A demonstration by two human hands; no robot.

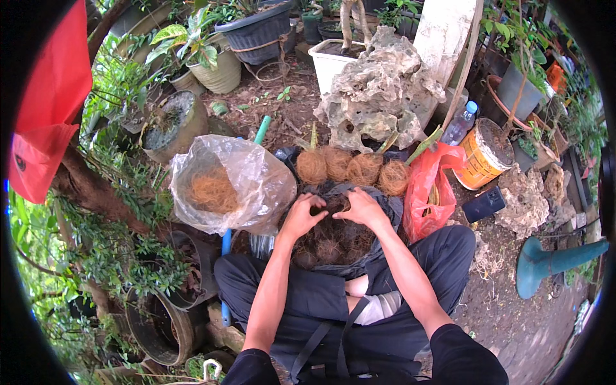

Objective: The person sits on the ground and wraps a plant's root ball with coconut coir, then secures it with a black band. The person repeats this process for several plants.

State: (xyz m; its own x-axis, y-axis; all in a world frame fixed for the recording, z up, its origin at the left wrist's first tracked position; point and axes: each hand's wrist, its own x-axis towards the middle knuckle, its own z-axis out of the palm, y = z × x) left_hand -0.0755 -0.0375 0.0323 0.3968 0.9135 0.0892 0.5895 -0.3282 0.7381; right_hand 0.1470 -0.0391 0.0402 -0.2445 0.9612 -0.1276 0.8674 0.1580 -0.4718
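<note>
My left hand (304, 215) and my right hand (364, 208) face each other over an open black plastic bag (392, 211) in front of my crossed legs. Their fingers are curved, with thumbs apart from the fingers, around something dark; whether they grip it cannot be told. Several dark, hairy-fibred balls (328, 251) lie in the bag. Just beyond it stands a row of brown fibre-wrapped balls (364, 169), some with green stems sticking out. Left of my left hand, a clear plastic bag (262, 168) contains loose orange-brown fibre (214, 190).
A red plastic bag (430, 202) and a smartphone (484, 204) lie to the right. Behind are a pitted rock (380, 91), a water bottle (460, 125) and an orange soil bucket (483, 154). Potted plants crowd the back; a trunk (103, 197) leans at left.
</note>
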